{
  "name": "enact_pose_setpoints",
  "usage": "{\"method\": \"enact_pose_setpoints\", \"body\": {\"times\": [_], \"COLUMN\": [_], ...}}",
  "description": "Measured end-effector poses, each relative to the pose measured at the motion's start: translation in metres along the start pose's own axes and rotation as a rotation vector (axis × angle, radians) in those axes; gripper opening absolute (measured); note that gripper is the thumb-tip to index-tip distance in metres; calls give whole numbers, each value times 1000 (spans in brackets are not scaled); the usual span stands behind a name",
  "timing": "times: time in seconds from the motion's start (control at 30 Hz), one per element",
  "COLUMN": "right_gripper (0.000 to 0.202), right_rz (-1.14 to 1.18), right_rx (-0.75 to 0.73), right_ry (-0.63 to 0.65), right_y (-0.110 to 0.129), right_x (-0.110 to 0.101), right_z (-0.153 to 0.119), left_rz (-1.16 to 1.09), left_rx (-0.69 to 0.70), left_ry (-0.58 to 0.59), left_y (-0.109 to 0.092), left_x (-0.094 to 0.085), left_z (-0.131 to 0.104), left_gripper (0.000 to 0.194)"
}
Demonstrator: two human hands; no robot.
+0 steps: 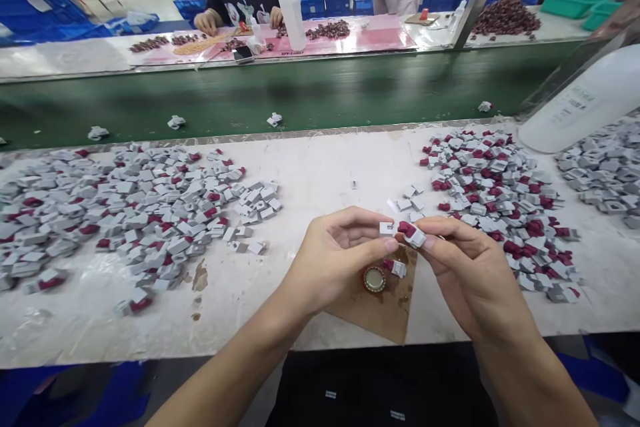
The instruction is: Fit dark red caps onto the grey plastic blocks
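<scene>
Between the thumb and fingers of my left hand (pixel 340 250) is a small light grey part (pixel 387 228) with a notch. My right hand (pixel 465 260) pinches a grey and dark red piece (pixel 412 234) close beside it. Whether the two pieces touch is too small to tell. Below the hands, another red and grey piece (pixel 395 267) lies next to a bottle cap (pixel 375 279) on a brown card (pixel 387 310). A few loose grey parts (pixel 410 197) rest just beyond my fingers.
Large piles of grey and red pieces lie at left (pixel 165 200) and right (pixel 493 180). A white bottle (pixel 580 103) leans at far right beside more grey parts. Beyond the green belt (pixel 320 90), a person works at a pink mat (pixel 370 33).
</scene>
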State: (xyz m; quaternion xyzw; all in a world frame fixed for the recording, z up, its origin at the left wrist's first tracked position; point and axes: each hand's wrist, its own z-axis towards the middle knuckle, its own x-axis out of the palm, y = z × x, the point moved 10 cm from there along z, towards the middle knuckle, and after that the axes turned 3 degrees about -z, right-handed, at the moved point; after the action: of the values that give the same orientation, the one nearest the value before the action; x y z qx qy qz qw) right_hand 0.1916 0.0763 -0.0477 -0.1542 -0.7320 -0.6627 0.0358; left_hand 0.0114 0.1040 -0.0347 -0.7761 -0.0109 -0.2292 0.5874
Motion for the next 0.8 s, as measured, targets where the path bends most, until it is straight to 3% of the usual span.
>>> {"method": "enact_pose_setpoints", "body": {"times": [0.13, 0.27, 0.43, 0.5, 0.67, 0.73, 0.8], "right_gripper": [9, 13, 2, 12, 31, 34, 34], "right_rz": [-47, -128, -228, -278, -553, -777, -926], "right_rx": [-22, -87, -83, -65, -68, -133, -212], "right_ry": [27, 145, 223, 224, 194, 83, -77], "right_y": [1, 11, 24, 28, 43, 61, 84], "right_x": [0, 8, 11, 9, -2, -16, -32], "right_z": [1, 6, 19, 29, 82, 124, 173], "left_rz": [24, 111, 225, 287, 547, 664, 797], "left_rx": [-2, -21, -59, -36, 234, 323, 330], "left_ry": [20, 41, 104, 144, 214, 124, -94], "left_y": [0, 1, -7, -15, -55, -71, -84], "left_x": [3, 5, 8, 11, 24, 16, -8], "left_z": [2, 6, 21, 32, 89, 126, 169], "left_gripper": [28, 21, 17, 17, 24, 26, 20]}}
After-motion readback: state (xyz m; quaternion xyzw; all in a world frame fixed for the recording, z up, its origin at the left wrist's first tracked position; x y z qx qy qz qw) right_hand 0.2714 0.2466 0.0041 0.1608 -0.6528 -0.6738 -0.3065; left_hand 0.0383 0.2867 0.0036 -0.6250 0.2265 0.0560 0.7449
